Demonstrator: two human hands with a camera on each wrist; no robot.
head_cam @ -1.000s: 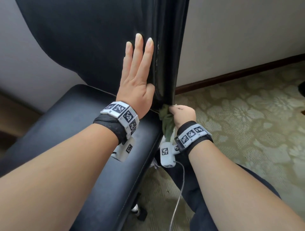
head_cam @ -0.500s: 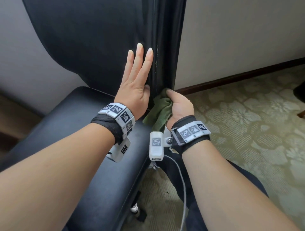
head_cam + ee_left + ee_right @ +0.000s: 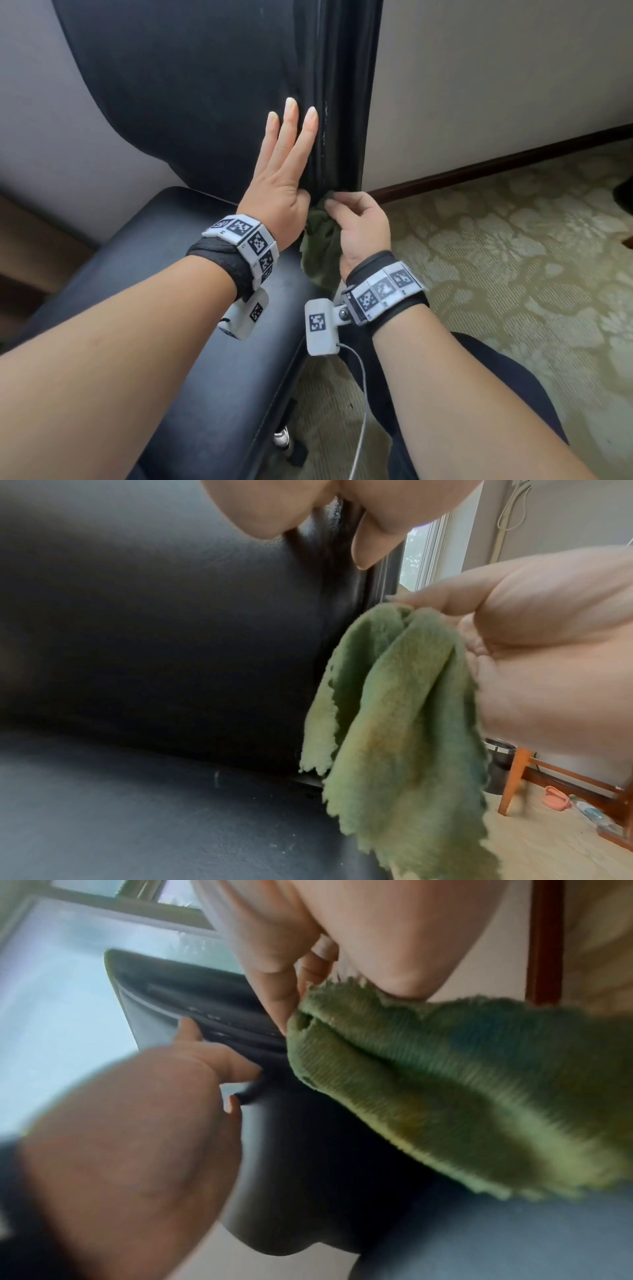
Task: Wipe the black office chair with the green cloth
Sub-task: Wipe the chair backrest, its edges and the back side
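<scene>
The black office chair [image 3: 191, 96] stands close in front of me, its backrest upright and its seat [image 3: 164, 294] running toward the lower left. My left hand [image 3: 284, 171] lies flat on the backrest with straight fingers, beside the glossy side edge [image 3: 342, 113]. My right hand [image 3: 359, 226] pinches the green cloth [image 3: 322, 246] at the foot of that edge, where backrest meets seat. The cloth [image 3: 394, 723] hangs bunched below the fingers; the right wrist view shows the cloth [image 3: 462, 1091] held between thumb and fingers.
A pale wall [image 3: 496, 78] with a dark wooden skirting board [image 3: 496, 164] stands just right of the chair. Patterned beige carpet [image 3: 513, 257] covers the floor. A chair castor [image 3: 282, 438] shows under the seat. A wooden furniture leg [image 3: 514, 780] and a dark bin [image 3: 498, 764] stand further off.
My right hand has shifted from a palm press on the cloth to a fingertip pinch at the base of the backrest edge. The left hand has stayed flat on the backrest.
</scene>
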